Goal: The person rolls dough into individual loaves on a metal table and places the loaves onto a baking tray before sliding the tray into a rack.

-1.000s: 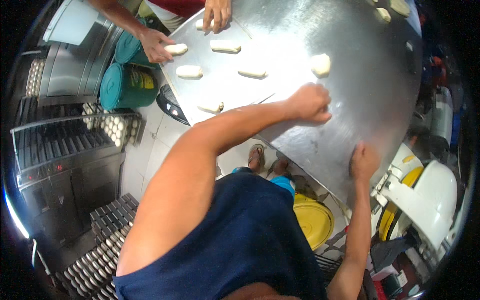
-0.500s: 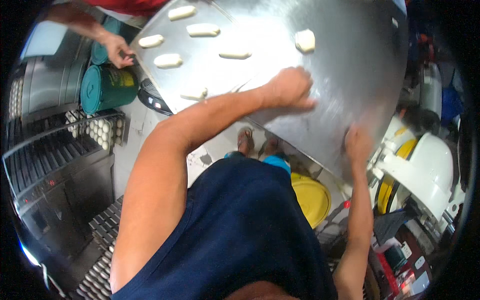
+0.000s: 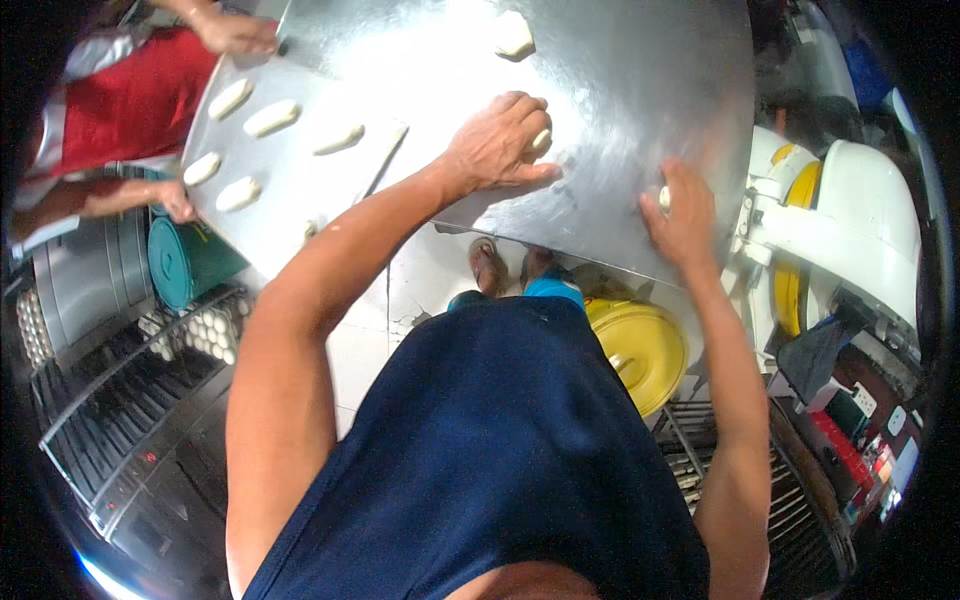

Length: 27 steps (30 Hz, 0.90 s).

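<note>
My left hand lies palm down on the metal table, its fingers curled over a small lump of dough that peeks out by the thumb. Farther right, near the table's right edge, my right hand curves around another dough lump, seen between thumb and fingers. A larger pale piece of dough rests on the table beyond my left hand. To the left, a metal tray carries several shaped dough rolls; my left forearm covers part of it.
A co-worker in a red apron has one hand at the tray's left edge and another at its far corner. Around stand a green lidded bucket, a rack with eggs, a yellow lidded tub and a white machine.
The tray of rolls has turned and shifted left, and the co-worker's second hand now shows. My view has swung; both my hands have slowed, with dough showing at each.
</note>
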Available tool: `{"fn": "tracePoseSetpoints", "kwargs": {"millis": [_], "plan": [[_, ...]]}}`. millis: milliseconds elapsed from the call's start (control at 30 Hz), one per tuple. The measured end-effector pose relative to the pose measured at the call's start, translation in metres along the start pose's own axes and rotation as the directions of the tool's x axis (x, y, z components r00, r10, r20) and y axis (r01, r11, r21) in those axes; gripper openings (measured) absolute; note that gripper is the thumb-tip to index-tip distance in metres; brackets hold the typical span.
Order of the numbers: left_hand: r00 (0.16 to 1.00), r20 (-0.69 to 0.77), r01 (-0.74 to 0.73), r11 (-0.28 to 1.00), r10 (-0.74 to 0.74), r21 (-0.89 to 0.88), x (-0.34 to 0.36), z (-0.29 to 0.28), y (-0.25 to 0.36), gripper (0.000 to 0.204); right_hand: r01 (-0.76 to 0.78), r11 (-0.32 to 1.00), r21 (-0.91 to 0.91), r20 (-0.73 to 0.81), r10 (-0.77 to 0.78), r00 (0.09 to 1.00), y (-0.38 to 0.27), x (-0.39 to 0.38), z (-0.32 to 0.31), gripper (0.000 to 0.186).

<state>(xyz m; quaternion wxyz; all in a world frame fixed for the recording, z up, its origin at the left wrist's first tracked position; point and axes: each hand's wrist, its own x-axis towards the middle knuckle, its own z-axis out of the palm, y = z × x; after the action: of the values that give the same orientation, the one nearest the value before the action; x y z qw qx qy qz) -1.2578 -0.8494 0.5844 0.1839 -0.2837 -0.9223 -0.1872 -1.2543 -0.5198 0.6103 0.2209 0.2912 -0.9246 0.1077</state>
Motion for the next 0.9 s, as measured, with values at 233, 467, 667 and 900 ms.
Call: {"fn": "tracePoseSetpoints", "kwargs": {"millis": [233,467,667,900], "plan": [[0.983,0.172,-0.066,0.997,0.072,-0.039,0.032,0.036,-0.035,0.047,-0.131,0.983,0.131,0.173,0.108,0.979,0.031,0.029,0.050,0.033],[0.983,0.166,0.078,0.997,-0.075,-0.010,0.032,0.035,-0.013,0.053,-0.052,0.996,0.073,0.049,0.048,0.998,0.028,0.003,0.034,0.037],[0.914,0.350,0.235,0.970,-0.203,-0.052,0.019,0.002,-0.004,0.057,-0.129,0.986,0.105,0.212,0.104,0.972,0.015,-0.005,0.019,0.039],[0.998,0.063,-0.027,0.997,0.031,-0.068,0.026,0.042,-0.024,0.031,-0.039,0.991,0.125,0.213,0.012,0.977,0.028,0.012,0.043,0.041]]}}
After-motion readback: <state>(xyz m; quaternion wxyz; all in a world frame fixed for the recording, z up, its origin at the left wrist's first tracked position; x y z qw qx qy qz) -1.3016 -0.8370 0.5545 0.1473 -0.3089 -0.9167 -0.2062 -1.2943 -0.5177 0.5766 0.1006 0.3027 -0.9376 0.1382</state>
